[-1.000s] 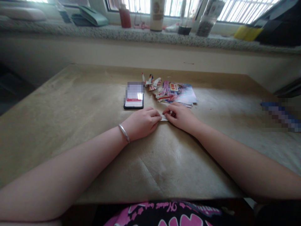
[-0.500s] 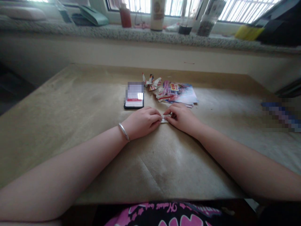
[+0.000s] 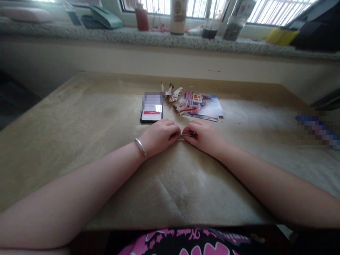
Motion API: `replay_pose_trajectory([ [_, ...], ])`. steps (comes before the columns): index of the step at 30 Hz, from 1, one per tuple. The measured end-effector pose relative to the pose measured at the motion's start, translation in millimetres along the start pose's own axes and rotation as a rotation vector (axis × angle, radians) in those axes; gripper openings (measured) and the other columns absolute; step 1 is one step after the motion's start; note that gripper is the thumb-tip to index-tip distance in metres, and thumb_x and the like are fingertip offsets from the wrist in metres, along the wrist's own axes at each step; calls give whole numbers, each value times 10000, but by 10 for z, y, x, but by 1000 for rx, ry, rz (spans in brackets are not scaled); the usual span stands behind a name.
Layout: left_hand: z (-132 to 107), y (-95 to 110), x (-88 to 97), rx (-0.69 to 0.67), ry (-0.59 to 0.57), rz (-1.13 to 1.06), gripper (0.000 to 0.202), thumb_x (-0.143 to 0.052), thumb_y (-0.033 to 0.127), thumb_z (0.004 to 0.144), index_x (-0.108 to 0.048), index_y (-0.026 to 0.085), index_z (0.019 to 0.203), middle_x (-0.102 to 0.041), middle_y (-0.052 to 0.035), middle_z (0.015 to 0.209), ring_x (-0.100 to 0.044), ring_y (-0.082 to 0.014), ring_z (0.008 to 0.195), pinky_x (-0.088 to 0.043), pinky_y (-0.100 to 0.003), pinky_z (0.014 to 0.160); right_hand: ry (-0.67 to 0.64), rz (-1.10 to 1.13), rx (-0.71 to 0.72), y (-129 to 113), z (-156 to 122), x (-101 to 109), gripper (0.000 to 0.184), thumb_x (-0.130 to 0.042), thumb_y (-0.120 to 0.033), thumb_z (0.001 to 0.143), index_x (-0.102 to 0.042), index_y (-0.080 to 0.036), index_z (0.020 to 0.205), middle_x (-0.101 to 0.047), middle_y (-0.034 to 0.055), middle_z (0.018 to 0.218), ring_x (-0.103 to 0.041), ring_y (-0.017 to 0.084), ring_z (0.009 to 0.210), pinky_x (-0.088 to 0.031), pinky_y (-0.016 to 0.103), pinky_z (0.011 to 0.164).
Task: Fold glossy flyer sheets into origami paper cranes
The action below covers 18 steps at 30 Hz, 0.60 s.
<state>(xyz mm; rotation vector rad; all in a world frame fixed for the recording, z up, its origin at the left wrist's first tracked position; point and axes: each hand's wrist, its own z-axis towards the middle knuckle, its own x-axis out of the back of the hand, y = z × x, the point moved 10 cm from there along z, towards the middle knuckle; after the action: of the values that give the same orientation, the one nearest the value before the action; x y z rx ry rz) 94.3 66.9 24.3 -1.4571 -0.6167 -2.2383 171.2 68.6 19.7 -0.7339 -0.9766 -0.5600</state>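
Between my two hands is a small folded piece of paper (image 3: 181, 136), low over the table and mostly hidden by fingers. My left hand (image 3: 161, 136), with a silver bangle on its wrist, pinches the paper's left side. From the other side my right hand (image 3: 204, 135) grips it between thumb and fingers. The fingertips of both hands nearly meet. Just beyond my left hand lies a phone (image 3: 151, 112) with its screen lit. Past my right hand sits a stack of colourful printed paper sheets (image 3: 208, 105).
Folded paper shapes (image 3: 172, 94) stand beside the stack on the tan table (image 3: 106, 106). A blurred blue item (image 3: 318, 131) lies at the right. On the stone window sill (image 3: 159, 37) are a red bottle (image 3: 141, 18), a pale bottle (image 3: 178, 16) and a yellow object (image 3: 282, 36).
My hands have drawn slightly closer together. The paper between them now shows as a thin raised edge, where before a flat pale strip was visible.
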Motion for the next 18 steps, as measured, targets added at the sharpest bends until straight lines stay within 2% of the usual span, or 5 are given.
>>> replay_pose_trajectory([
  [9,6,27,-13,-3,-45,67,140,-516,188,866,-613,144,776,-580,-26,745,-518,-135,687,-398,-243,639,-42,-89,63,-25,-27,10,73,-599,-222,831,-652,-173,827,-628,56,795,-561,173,761,-415,283,694],
  [13,9,56,-44,-36,-68,120,183,-505,243,907,-631,146,816,-586,-32,773,-525,-137,714,-401,-247,668,-18,-144,132,-91,-27,3,147,-572,-252,875,-663,-162,802,-637,67,772,-565,176,752,-411,282,683],
  [18,11,59,-38,-40,-78,153,233,-486,248,923,-632,142,774,-582,-30,751,-515,-135,692,-389,-250,649,-22,-156,125,-106,-17,-3,136,-571,-248,873,-664,-166,816,-638,64,779,-561,176,756,-407,280,686],
])
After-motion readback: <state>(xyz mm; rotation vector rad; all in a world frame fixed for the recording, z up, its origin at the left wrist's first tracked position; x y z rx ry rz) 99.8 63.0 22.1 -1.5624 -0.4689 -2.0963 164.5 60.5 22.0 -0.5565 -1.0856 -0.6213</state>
